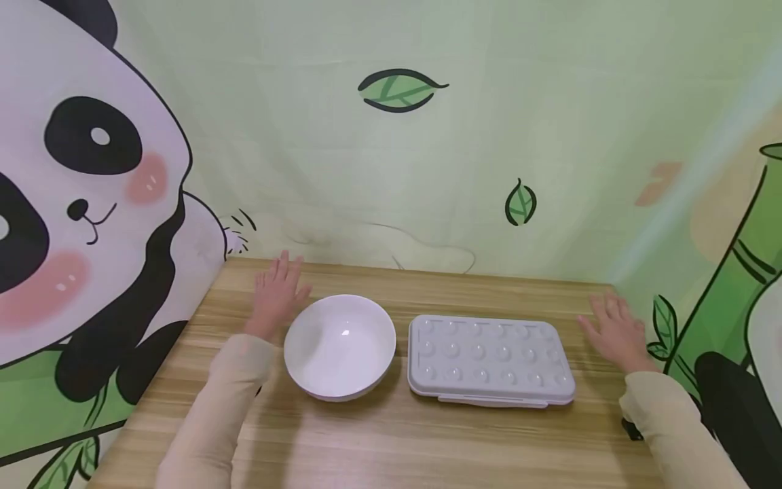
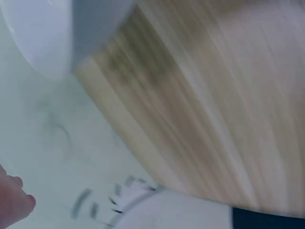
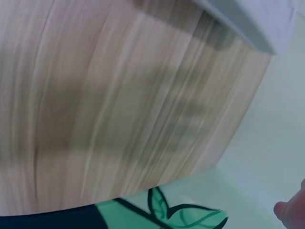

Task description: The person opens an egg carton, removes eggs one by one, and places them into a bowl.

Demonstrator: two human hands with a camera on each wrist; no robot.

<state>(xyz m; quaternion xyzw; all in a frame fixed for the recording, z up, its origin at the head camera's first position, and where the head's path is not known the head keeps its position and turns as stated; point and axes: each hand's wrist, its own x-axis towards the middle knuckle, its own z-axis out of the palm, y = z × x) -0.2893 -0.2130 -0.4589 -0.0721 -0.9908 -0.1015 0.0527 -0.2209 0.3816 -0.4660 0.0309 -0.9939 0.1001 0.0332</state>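
Note:
A white round bowl point(image 1: 339, 348) stands on the wooden table, its inside bare. My left hand point(image 1: 276, 296) is just left of it, fingers spread and pointing away, holding nothing. To the bowl's right lies a pale grey plastic box point(image 1: 491, 360) with rows of round bumps on its lid and a clasp along the near side; its lid is down, so the inside is hidden. My right hand point(image 1: 616, 331) is off the box's right end with straight fingers and nothing in it. The left wrist view catches part of the bowl point(image 2: 43, 38); the right wrist view shows a box corner point(image 3: 257, 24).
The wooden table point(image 1: 354, 448) ends at a cloth backdrop point(image 1: 318, 170) printed with a panda, leaves and bamboo. The cloth rises along the back and both sides. Bowl and box stand side by side with a narrow gap between them.

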